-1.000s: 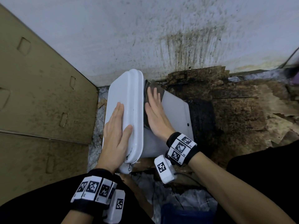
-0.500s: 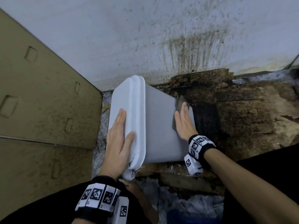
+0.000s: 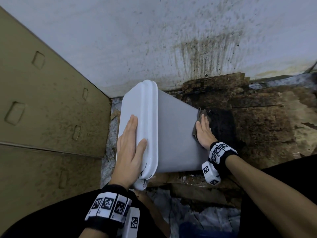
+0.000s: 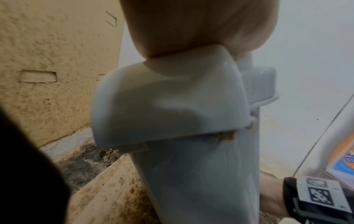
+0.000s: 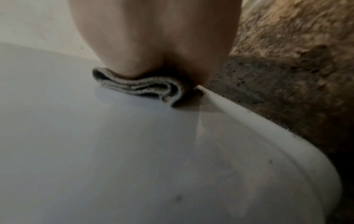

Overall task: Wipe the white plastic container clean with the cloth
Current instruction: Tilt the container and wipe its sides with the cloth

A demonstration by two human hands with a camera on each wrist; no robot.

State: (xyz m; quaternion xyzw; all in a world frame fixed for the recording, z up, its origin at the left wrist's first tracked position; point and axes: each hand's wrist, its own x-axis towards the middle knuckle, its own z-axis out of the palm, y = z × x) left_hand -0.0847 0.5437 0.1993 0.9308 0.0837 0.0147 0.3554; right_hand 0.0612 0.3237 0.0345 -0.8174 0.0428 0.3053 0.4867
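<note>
The white plastic container (image 3: pixel 173 134) lies tilted on its side on the floor, lid end to the left. My left hand (image 3: pixel 130 140) lies flat with straight fingers on the lid (image 3: pixel 132 103), thumb over its rim. My right hand (image 3: pixel 203 131) presses a folded brown-grey cloth (image 3: pixel 197 115) flat against the container's upper side, at its right edge near the base. In the right wrist view the folded cloth (image 5: pixel 141 86) shows under my palm on the white wall (image 5: pixel 95 151). The left wrist view shows the lid's latch end (image 4: pixel 168 97) under my palm.
A stained white wall (image 3: pixel 154 40) stands behind the container. Brown cardboard panels (image 3: pixel 42 109) close off the left. Wet, dark, torn cardboard (image 3: pixel 257 121) covers the floor to the right. My dark-clothed legs fill the bottom of the head view.
My right hand slid the cloth across the container's side from beside the lid to the right edge near the base. The left hand stayed on the lid.
</note>
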